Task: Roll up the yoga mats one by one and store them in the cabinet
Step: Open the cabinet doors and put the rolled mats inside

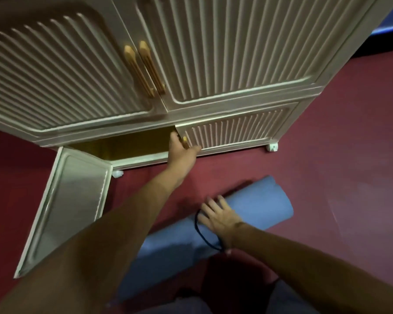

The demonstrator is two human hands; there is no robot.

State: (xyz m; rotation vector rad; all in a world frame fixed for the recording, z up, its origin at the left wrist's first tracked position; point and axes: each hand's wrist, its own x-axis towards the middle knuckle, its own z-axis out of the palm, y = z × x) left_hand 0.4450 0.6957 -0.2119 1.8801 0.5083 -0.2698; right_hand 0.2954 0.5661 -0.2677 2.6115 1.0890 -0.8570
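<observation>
I am at the storing step. My left hand (182, 148) grips the handle (185, 142) of the lower right door (234, 134), beside the open left compartment (132, 142). My right hand (218, 215) rests flat, fingers spread, on the rolled blue mat (254, 207) on the floor near the cabinet (213, 53). Next, I think, I pull this door wide and slide the mat in endwise.

The rolled mat (247, 214) is lying on the floor (349, 155) before the cabinet (213, 53), whose lower left door (64, 207) is standing open left of the shut lower right door (236, 134).
</observation>
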